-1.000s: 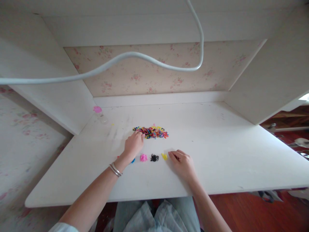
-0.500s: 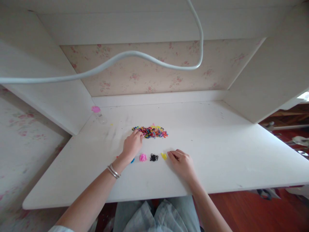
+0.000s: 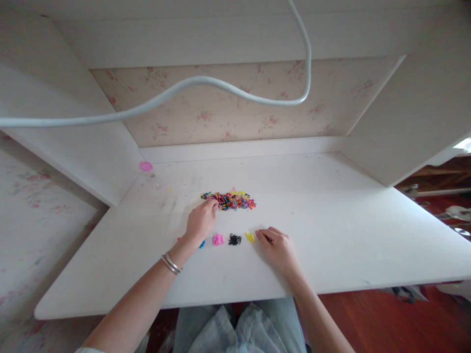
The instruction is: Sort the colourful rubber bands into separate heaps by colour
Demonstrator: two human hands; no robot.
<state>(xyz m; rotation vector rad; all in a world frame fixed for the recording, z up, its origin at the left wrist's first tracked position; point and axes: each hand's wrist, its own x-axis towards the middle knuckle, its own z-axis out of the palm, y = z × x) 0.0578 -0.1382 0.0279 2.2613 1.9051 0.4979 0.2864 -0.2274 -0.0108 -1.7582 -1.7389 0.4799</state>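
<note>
A mixed heap of small coloured rubber bands [image 3: 235,201] lies on the white desk. At its near left edge is my left hand [image 3: 201,218], fingers bent together at the bands; whatever they pinch is too small to make out. Closer to me runs a row of sorted bands: a pink cluster [image 3: 218,239], a black cluster [image 3: 234,239] and a small yellow cluster [image 3: 249,237]. My left wrist partly hides a blue cluster [image 3: 202,244] and a bit of red. Just right of the yellow bands rests my right hand [image 3: 275,245], its fingers curled closed, their contents hidden.
A clear container [image 3: 156,182] with a pink lid-like piece [image 3: 145,166] lies at the back left of the desk [image 3: 331,220]. A white cable [image 3: 206,81] crosses the upper view. Side panels flank the desk. One stray yellow band [image 3: 170,189] lies left of the heap.
My left hand has drawn back very slightly toward me and to the left at the heap's edge. My right hand and the sorted clusters look unchanged.
</note>
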